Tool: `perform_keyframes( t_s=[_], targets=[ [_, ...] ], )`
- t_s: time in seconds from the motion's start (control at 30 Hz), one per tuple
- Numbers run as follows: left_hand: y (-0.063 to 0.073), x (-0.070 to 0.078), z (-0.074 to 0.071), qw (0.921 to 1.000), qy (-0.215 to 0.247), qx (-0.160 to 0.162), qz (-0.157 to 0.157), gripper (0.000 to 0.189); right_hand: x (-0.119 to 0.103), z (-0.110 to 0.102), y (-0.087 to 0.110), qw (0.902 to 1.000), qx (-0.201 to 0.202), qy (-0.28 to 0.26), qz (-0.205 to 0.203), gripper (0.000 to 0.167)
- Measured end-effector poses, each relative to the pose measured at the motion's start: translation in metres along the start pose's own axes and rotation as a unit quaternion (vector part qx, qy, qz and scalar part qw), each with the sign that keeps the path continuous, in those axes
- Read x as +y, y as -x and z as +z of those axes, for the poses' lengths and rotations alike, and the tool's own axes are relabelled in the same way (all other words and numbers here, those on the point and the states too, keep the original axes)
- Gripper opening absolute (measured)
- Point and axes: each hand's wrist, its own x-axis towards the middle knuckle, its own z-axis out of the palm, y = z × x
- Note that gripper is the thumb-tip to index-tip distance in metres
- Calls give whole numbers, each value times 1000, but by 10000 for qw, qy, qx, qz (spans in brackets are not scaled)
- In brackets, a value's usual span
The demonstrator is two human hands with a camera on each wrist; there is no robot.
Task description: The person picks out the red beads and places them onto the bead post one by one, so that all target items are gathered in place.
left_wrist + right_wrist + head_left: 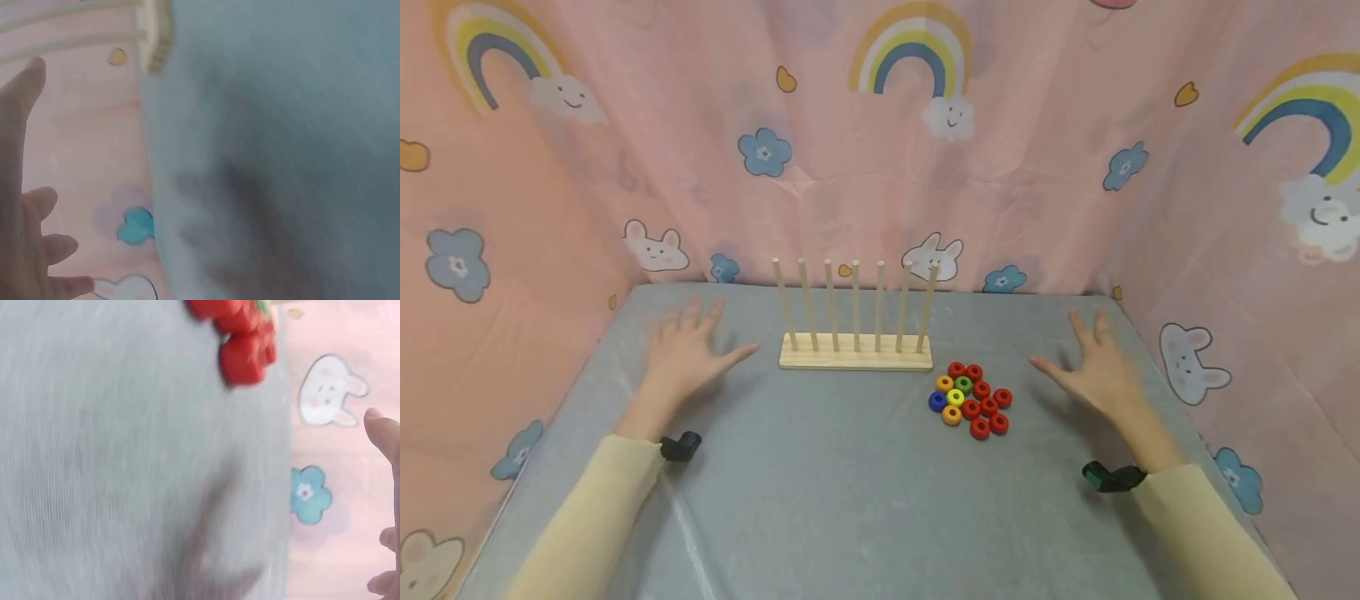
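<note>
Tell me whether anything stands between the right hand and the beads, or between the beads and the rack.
Nothing visible does. Only tabletop shows between the right hand and the beads, and between the beads and the rack.

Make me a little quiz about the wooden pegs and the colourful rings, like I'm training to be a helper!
1. How many pegs stand on the wooden rack?
2. True or false: every ring is threaded on a peg.
3. Which colour do most rings have? A) blue B) red C) green

Key:
1. Seven.
2. False; the rings lie on the grey tabletop.
3. B.
</note>
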Motion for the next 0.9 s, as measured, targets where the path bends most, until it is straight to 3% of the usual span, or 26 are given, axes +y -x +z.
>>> perform_keyframes(
  t_s=[0.2, 0.37, 0.6, 0.8, 0.9],
  targets=[
    [-9, 17, -3, 9956, 896, -286, 26, 114, -17, 4, 13, 9958, 27, -916, 10, 110],
    [-13, 30, 1, 9868, 1580, -350, 57, 113, -25, 18, 25, 9865, 233, -1620, -11, 98],
    [-21, 52, 19, 9739, 2255, -246, -73, 110, -31, 37, 38, 9738, 284, -2246, 229, 83],
    [-28, 64, 33, 9622, 2720, -77, -121, 103, -37, 52, 42, 9626, 410, -2673, 154, 61],
    [-26, 67, 44, 9533, 3017, 15, -111, 98, -37, 61, 44, 9516, 497, -3032, 55, 50]
  ],
)
